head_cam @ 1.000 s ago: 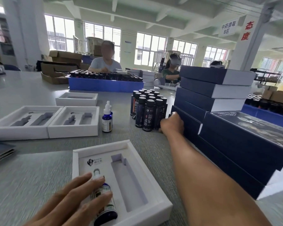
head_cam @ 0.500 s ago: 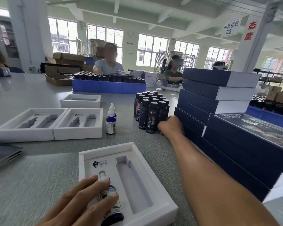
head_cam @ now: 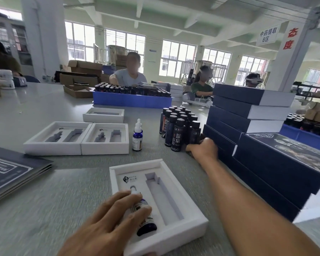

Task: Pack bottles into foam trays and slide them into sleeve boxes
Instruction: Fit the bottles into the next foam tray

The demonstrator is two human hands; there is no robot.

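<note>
A: Left side of bench (head_cam: 44,108)?
B: Booklets (head_cam: 11,170), then two empty trays (head_cam: 76,137), a dropper bottle (head_cam: 137,135) upright beside them.
A: Left hand (head_cam: 107,224)?
B: Fingers straight, pressing a dropper bottle lying in the near tray's (head_cam: 183,198) left slot. Right slot bare.
A: Right hand (head_cam: 203,149)?
B: Reaches to the dark bottles (head_cam: 179,128), curled at the foot of one; grip itself hidden. Boxes (head_cam: 248,115) stacked just right.

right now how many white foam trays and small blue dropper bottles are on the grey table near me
white foam trays: 4
small blue dropper bottles: 2, one upright, one lying in the near tray's slot under the left hand
total: 6
</note>
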